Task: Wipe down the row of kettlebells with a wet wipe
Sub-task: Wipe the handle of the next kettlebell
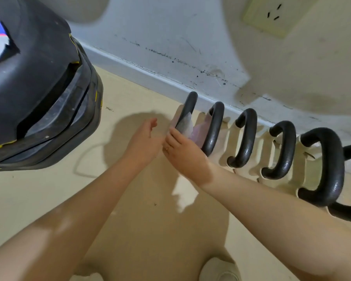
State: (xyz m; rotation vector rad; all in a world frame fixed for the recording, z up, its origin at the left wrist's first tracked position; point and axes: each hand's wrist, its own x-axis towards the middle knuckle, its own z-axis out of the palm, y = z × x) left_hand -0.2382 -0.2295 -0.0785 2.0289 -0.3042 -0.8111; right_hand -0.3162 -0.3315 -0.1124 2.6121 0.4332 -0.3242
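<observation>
Six kettlebells point(245, 138) line the floor point(49, 199) along a wall point(170, 47). Right hand point(185, 154) presses a wipe point(185, 124) against the leftmost handle point(187, 107); left hand point(145, 144) hovers just beside, fingers relaxed, holding nothing.

6 kettlebells point(245, 138) in a row mid-right, 1 wet wipe point(185, 123), 2 hands, 1 wall socket point(272, 15) upper right, 1 shoe point(219, 269) bottom.
</observation>
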